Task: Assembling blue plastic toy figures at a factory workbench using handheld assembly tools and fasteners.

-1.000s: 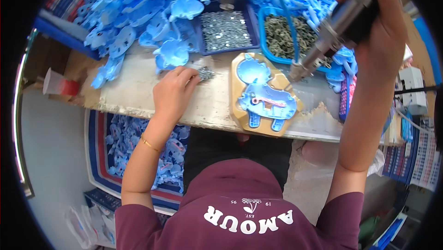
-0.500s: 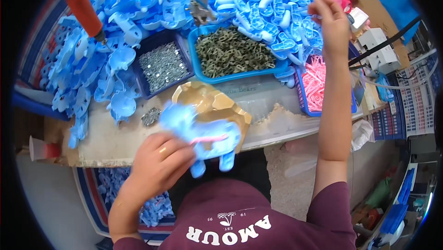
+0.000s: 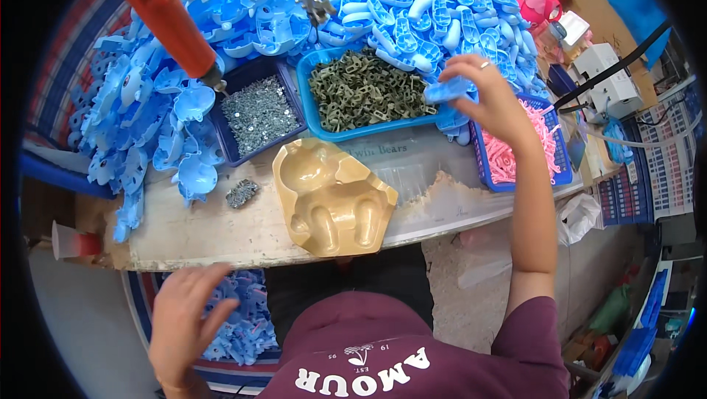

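The right hand [image 3: 492,103] pinches a blue piece [image 3: 442,91], too blurred to identify, by the right end of the turquoise tray [image 3: 353,135], a light grip likely best, while the left hand [image 3: 184,318], fingers spread, hangs near left of the gold mould [image 3: 335,211].

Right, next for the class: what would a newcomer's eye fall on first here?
Probably the huge heap of light-blue plastic parts across the back of the pale worktable. Next, the orange tubular tool with a metal tip, slanting in at upper left. Then the glossy tan block with rounded hollows, near the front edge.
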Demonstrator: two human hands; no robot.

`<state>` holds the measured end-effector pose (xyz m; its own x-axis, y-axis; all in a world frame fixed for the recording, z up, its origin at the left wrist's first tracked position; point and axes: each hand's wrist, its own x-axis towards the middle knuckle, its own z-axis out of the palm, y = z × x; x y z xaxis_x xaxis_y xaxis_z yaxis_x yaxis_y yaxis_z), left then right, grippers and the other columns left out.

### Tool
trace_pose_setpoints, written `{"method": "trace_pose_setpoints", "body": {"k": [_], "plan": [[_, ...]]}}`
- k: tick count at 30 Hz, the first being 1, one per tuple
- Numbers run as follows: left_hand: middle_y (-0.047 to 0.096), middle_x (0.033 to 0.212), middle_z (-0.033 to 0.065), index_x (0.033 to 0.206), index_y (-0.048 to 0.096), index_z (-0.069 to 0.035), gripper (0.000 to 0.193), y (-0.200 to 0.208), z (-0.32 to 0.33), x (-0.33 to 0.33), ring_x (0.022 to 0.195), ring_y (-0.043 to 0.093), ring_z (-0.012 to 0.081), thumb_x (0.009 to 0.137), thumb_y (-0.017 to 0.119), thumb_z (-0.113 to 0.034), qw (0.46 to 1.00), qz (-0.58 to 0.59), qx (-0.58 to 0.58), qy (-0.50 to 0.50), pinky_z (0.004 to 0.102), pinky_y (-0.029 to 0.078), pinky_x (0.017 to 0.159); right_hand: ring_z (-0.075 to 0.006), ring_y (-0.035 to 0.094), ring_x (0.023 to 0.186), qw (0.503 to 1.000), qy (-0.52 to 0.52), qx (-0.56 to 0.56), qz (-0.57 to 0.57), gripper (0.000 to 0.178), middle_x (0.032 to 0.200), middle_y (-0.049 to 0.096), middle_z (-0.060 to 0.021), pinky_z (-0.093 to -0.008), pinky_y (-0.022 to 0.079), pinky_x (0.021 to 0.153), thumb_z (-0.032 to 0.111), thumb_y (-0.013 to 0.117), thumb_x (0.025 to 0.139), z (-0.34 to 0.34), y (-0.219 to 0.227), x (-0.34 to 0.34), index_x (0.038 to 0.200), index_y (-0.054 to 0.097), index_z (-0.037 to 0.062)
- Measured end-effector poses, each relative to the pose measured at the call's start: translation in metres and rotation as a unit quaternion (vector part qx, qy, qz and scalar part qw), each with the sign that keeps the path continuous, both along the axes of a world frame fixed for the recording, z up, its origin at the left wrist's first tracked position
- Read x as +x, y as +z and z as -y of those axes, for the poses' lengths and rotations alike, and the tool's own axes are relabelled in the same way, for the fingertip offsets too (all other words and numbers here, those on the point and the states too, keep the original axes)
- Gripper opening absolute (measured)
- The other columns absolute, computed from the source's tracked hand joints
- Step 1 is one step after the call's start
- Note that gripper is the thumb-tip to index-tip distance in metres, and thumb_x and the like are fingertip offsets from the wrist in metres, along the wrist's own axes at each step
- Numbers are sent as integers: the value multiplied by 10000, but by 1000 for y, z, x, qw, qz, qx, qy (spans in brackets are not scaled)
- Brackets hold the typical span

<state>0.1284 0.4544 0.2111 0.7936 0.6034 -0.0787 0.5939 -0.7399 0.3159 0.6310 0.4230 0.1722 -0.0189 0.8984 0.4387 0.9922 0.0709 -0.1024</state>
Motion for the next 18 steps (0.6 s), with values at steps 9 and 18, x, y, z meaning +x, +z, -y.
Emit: {"method": "trace_pose_setpoints", "body": {"k": [9,18], "plan": [[658,1266,150,1276,638,-37,467,-82,0,148,1017,684,318,839,790,-101,919,369,-21,-139,374,575,834,-275,685,961,840,285,-285,-364,396,1058,696,-119,-370,545,838,48,797,769,18,-7,-114,1147,682,20],[684,1116,73,1174,697,-56,376,-109,14,142,930,697,230,817,803,-110,920,342,102,-163,321,587,749,-320,688,936,983,-174,47,-21,344,966,715,-152,-411,547,790,383,718,891,-96,-26,-7,937,731,43]]}}
